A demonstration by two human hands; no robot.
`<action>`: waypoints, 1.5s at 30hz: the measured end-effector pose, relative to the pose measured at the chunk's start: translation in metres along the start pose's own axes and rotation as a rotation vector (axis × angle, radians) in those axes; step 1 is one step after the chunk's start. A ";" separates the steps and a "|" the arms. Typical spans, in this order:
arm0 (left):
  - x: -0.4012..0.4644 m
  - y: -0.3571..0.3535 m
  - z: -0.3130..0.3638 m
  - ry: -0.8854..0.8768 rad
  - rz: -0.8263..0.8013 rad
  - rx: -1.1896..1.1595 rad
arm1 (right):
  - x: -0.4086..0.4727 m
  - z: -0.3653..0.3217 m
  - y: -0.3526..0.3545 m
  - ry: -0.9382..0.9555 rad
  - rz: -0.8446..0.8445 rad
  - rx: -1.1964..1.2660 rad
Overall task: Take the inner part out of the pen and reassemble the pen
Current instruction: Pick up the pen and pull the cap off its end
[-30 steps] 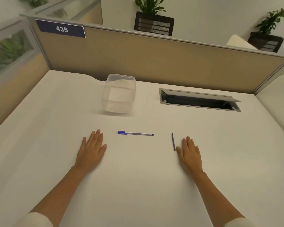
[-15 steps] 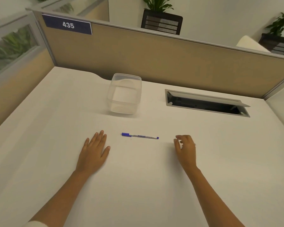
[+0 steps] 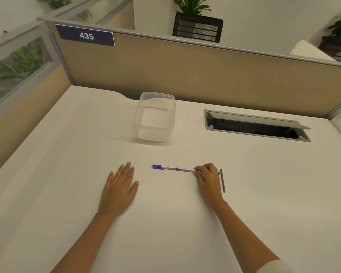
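A white pen [image 3: 174, 168] with a blue cap at its left end lies crosswise on the white desk [image 3: 67, 154]. My right hand [image 3: 207, 177] has its fingertips curled around the pen's right end, and the pen still rests on the desk. A thin dark inner rod [image 3: 222, 180] lies just right of that hand, pointing away from me. My left hand [image 3: 120, 186] lies flat, palm down, fingers apart, left of the pen and not touching it.
A clear plastic container [image 3: 156, 117] stands behind the pen. An open cable slot [image 3: 256, 127] is cut into the desk at the back right. A tan partition [image 3: 185, 71] with a "435" sign closes the far side.
My right hand has moved left from beside the dark rod to the pen's right end and curled its fingers on it. The left hand stayed flat.
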State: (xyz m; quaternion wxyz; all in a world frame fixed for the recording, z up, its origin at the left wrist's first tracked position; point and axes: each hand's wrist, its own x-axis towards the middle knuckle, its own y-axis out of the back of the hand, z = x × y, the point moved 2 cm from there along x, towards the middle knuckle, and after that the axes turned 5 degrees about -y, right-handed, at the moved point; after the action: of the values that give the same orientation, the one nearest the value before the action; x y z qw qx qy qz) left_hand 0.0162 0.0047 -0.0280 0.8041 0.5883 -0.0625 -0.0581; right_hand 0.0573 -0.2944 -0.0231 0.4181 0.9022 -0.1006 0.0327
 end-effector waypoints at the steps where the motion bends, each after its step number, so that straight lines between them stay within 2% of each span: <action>1: 0.000 -0.001 -0.001 -0.003 -0.005 0.003 | 0.000 0.000 0.000 -0.014 -0.005 0.009; 9: 0.000 0.000 -0.001 -0.035 -0.042 0.052 | -0.006 -0.009 0.022 -0.126 -0.091 0.216; 12: 0.005 0.001 0.000 0.017 -0.084 -0.032 | -0.014 -0.022 0.035 -0.146 -0.077 0.300; 15: 0.013 0.008 0.009 0.117 -0.149 -0.341 | -0.022 -0.037 0.050 -0.134 -0.049 0.381; 20: 0.017 0.038 0.072 0.161 -0.200 -1.255 | -0.028 -0.064 0.066 -0.091 -0.064 0.452; 23: 0.021 0.046 0.105 0.294 -0.134 -1.664 | -0.031 -0.078 0.071 -0.009 -0.072 0.416; 25: 0.023 0.050 0.118 0.349 -0.054 -1.805 | -0.033 -0.084 0.075 0.053 -0.061 0.352; 28: 0.024 0.057 0.126 0.394 0.041 -1.848 | -0.034 -0.089 0.080 0.125 -0.072 0.227; 32: 0.023 0.062 0.132 0.410 0.062 -1.830 | -0.035 -0.093 0.086 0.285 -0.120 -0.020; 35: 0.022 0.066 0.132 0.416 0.067 -1.841 | -0.037 -0.099 0.088 0.338 -0.145 -0.086; 38: 0.023 0.070 0.131 0.388 0.077 -1.826 | -0.039 -0.106 0.088 0.223 -0.193 0.025; 42: 0.025 0.076 0.128 0.317 0.075 -1.789 | -0.040 -0.110 0.087 -0.125 -0.348 0.250; 45: 0.026 0.077 0.124 0.256 0.060 -1.768 | -0.040 -0.113 0.087 -0.296 -0.489 0.405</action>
State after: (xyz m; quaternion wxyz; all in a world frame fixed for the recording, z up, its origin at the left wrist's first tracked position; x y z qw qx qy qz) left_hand 0.0223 -0.0931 0.0838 0.9658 -0.2465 0.0801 0.0022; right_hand 0.0030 -0.2575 0.1095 0.2071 0.9592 0.0674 -0.1804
